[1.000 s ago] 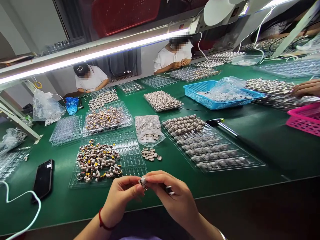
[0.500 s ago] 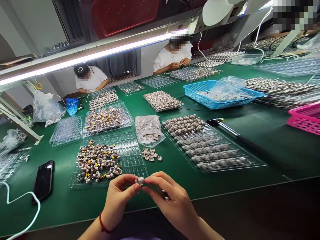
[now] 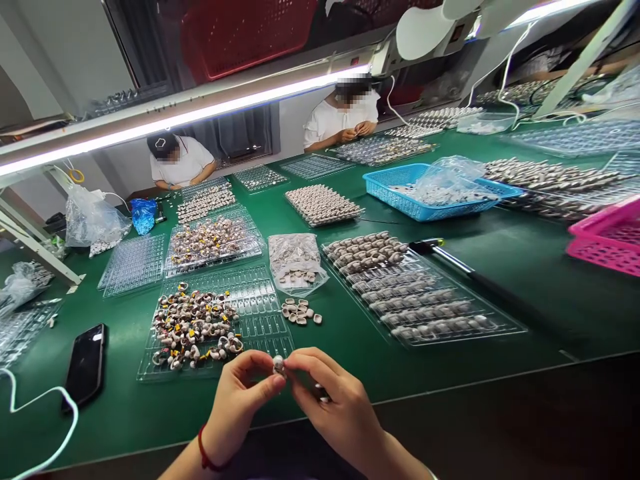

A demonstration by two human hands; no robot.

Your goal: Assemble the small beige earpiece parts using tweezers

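Observation:
My left hand [image 3: 245, 390] pinches a small pale, rounded earbud-like part [image 3: 279, 363] between thumb and fingertips. From the other side, the fingertips of my right hand [image 3: 335, 393] are closed on the same part. Small light-coloured pieces [image 3: 323, 393] show within the curl of the right hand; their kind is unclear. Just beyond the hands, a clear plastic tray [image 3: 257, 293] carries a heap of similar parts [image 3: 195, 327] with yellow and dark bits. Several pale oval shells [image 3: 301, 311] lie loose on the green table, in front of a clear bag of shells [image 3: 295, 260].
A tray with rows of grey-beige parts [image 3: 415, 287] stands right of the bag, beside a black-and-silver rod [image 3: 465, 267]. A blue basket [image 3: 415, 207] and a pink basket [image 3: 607, 237] stand farther right. A phone [image 3: 86, 363] and white cable [image 3: 70, 427] lie left. Two people sit opposite.
The part between my fingertips has turned slightly, and my right hand has shifted a little to the left. The whole view has moved slightly.

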